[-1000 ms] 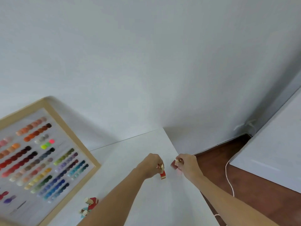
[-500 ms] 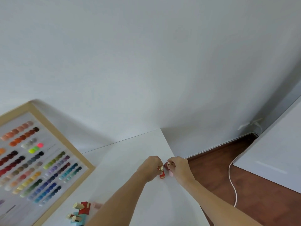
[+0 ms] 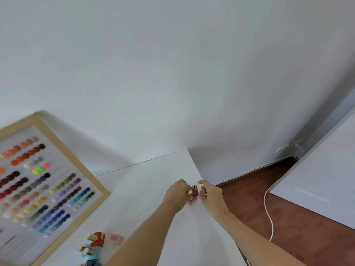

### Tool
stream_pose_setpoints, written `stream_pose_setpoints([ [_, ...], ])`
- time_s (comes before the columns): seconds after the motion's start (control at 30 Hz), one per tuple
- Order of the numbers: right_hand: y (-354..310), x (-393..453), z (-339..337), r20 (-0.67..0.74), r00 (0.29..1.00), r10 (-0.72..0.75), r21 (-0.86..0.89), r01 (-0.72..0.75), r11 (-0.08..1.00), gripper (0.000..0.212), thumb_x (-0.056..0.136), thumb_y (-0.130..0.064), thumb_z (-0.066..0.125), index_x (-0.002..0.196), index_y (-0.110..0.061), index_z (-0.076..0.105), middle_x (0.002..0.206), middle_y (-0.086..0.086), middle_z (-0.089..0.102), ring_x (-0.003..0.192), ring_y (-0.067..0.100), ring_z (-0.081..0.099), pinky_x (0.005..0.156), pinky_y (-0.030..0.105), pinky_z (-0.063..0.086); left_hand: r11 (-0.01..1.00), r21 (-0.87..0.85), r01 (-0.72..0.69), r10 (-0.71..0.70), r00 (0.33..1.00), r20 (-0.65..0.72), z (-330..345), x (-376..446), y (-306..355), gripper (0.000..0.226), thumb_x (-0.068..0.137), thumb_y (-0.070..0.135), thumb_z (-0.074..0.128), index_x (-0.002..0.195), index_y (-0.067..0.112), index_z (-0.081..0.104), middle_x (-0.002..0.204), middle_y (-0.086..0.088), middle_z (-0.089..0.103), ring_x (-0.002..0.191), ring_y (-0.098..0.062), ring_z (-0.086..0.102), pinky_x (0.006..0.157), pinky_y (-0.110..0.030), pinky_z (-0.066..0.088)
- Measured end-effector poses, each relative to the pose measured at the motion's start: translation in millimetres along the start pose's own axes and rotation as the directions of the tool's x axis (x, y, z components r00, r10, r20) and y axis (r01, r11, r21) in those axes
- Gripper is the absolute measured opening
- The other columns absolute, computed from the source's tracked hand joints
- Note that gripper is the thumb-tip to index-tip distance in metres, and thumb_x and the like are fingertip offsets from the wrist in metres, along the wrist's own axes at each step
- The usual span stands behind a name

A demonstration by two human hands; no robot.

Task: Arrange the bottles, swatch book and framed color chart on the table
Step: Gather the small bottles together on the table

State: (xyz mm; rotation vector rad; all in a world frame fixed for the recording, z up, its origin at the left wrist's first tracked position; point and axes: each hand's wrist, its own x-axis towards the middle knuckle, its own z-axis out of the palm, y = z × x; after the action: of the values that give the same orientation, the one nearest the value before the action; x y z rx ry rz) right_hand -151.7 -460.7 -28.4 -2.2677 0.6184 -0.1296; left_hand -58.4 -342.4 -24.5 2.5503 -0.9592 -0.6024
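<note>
White table [image 3: 146, 189] now carries your closed-in left hand [image 3: 175, 195] and right hand [image 3: 211, 198], each gripping small bottles [image 3: 193, 194] pressed together, so this far-right cluster looks nearly set.

Framed chart [image 3: 38, 189] leans on the tabletop [image 3: 146, 189] at far left; a bottle cluster [image 3: 96, 244] stands before it; two, perhaps three, bottles [image 3: 193, 194] stand near the right edge.

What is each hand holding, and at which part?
Left hand: small red gold-capped bottle, near its cap. Right hand: pale pink bottle, grip point hidden.
</note>
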Motion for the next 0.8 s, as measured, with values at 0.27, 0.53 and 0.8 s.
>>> stream_pose_setpoints([
  [0.27,-9,-18,-2,-0.155,0.982,-0.112,-0.039,0.107,0.993,0.035,0.090,-0.001,0.052,0.123,-0.010,0.055,0.117,0.009,0.057,0.109,0.023,0.053,0.085,0.010,0.030,0.983,-0.155,-0.095,0.089,0.995,-0.045,-32,-20,-16,0.053,0.085,0.022,0.070,0.136,0.022,0.053,0.140,-0.002,0.048,0.112,-0.021,0.060,0.098,-0.034,0.049],
  [0.53,-59,-57,42,-0.200,0.916,-0.346,-0.049,0.344,0.938,0.035,0.082,0.007,0.060,0.109,-0.014,0.061,0.102,-0.001,0.059,0.094,0.018,0.056,0.099,0.027,0.036,0.984,-0.153,-0.090,0.059,0.978,-0.199,-127,-99,-115,0.042,0.089,0.030,0.067,0.129,0.024,0.057,0.129,0.001,0.056,0.103,-0.012,0.064,0.090,-0.027,0.052],
  [0.8,-126,-102,112,0.102,0.850,-0.516,0.042,0.515,0.856,0.029,0.085,-0.005,0.063,0.109,-0.021,0.062,0.102,-0.012,0.056,0.085,-0.009,0.054,0.075,0.001,0.040,0.990,-0.096,0.100,-0.112,0.985,-0.132,-134,-210,-231,0.035,0.091,0.020,0.063,0.126,0.020,0.058,0.133,-0.001,0.055,0.097,-0.009,0.065,0.094,-0.030,0.051],
])
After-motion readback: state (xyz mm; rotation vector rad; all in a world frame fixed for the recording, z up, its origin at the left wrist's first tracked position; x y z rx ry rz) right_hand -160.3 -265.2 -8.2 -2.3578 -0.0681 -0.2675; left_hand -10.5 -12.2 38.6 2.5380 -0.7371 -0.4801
